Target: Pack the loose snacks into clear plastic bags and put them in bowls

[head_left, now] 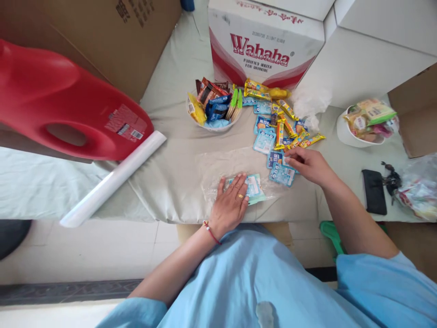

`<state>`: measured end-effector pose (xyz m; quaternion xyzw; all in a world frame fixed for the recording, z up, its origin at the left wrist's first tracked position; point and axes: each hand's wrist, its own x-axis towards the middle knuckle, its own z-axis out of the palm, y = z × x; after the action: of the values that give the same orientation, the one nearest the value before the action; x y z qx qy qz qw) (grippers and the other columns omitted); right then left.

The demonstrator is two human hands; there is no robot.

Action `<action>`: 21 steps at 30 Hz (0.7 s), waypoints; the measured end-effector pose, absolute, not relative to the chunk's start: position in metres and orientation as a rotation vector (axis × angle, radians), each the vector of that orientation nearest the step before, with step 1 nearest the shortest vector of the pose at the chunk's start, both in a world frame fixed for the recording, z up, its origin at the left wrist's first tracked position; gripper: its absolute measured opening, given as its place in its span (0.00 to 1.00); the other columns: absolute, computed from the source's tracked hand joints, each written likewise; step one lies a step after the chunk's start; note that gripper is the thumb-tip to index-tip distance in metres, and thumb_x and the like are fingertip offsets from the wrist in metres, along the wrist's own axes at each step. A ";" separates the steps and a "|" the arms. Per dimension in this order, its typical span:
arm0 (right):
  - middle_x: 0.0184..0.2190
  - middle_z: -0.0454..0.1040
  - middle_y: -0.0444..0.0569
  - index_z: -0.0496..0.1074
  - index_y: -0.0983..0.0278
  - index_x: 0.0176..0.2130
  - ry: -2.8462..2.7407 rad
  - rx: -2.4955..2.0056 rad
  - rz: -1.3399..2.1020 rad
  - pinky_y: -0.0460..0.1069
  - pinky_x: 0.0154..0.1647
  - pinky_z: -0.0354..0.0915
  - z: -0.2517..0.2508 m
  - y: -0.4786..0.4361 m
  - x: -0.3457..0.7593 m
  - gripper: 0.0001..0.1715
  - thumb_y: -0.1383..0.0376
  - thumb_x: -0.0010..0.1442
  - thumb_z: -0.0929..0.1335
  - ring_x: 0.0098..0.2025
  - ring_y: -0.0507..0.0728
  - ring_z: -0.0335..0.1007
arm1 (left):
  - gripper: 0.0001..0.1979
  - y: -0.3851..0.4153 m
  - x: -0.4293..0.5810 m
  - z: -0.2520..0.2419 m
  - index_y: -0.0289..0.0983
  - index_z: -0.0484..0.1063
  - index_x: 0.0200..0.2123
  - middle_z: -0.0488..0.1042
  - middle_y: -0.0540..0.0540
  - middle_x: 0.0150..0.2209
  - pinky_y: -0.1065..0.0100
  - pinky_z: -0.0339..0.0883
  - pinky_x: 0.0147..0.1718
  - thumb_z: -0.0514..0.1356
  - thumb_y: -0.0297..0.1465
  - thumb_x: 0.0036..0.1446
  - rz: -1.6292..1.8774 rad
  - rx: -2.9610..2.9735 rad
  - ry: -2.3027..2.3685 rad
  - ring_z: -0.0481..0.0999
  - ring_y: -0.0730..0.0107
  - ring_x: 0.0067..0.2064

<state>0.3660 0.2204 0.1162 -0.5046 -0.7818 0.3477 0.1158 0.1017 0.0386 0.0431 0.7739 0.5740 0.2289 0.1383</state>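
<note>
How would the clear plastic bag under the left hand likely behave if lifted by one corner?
Probably floppy and very light: the clear plastic bag lies thin, flat and wrinkled on the cloth. Its glossy film may be slippery. The blue packet, seemingly inside and partly under the left hand, could slide about.

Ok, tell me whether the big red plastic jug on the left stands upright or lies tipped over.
Tipped over: the big red plastic jug lies on its side, its handle opening facing up towards the camera.
</note>
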 end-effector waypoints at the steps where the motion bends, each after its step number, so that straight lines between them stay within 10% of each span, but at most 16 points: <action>1: 0.36 0.78 0.51 0.78 0.64 0.49 -2.413 -1.369 0.945 0.52 0.41 0.65 0.119 0.224 0.346 0.19 0.54 0.68 0.66 0.36 0.58 0.72 | 0.22 0.038 0.102 0.044 0.36 0.67 0.66 0.62 0.35 0.73 0.39 0.41 0.74 0.47 0.32 0.75 0.667 2.255 1.677 0.56 0.55 0.76; 7: 0.59 0.74 0.64 0.68 0.71 0.66 -2.904 -0.979 0.481 0.58 0.60 0.61 0.094 0.233 0.233 0.33 0.62 0.66 0.71 0.60 0.69 0.65 | 0.17 0.031 0.110 0.048 0.40 0.76 0.58 0.79 0.36 0.54 0.49 0.64 0.55 0.57 0.31 0.69 0.698 2.265 1.991 0.74 0.49 0.59; 15: 0.39 0.79 0.55 0.80 0.68 0.47 -3.091 -1.014 0.645 0.49 0.43 0.59 0.114 0.242 0.222 0.12 0.66 0.67 0.69 0.47 0.62 0.72 | 0.19 0.028 0.115 0.055 0.37 0.73 0.62 0.80 0.41 0.39 0.54 0.60 0.44 0.54 0.28 0.71 0.505 2.301 1.965 0.77 0.56 0.44; 21: 0.40 0.77 0.53 0.76 0.60 0.59 -3.209 -0.528 0.510 0.49 0.40 0.57 0.128 0.179 0.267 0.20 0.67 0.72 0.64 0.42 0.59 0.70 | 0.14 0.029 0.112 0.056 0.37 0.79 0.51 0.80 0.42 0.38 0.55 0.60 0.40 0.54 0.27 0.71 0.596 2.299 1.958 0.78 0.58 0.43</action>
<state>0.2665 0.1795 0.1284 -0.1599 -0.9720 0.1546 -0.0752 0.1119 0.0291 0.0564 0.7465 0.6359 0.1934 0.0318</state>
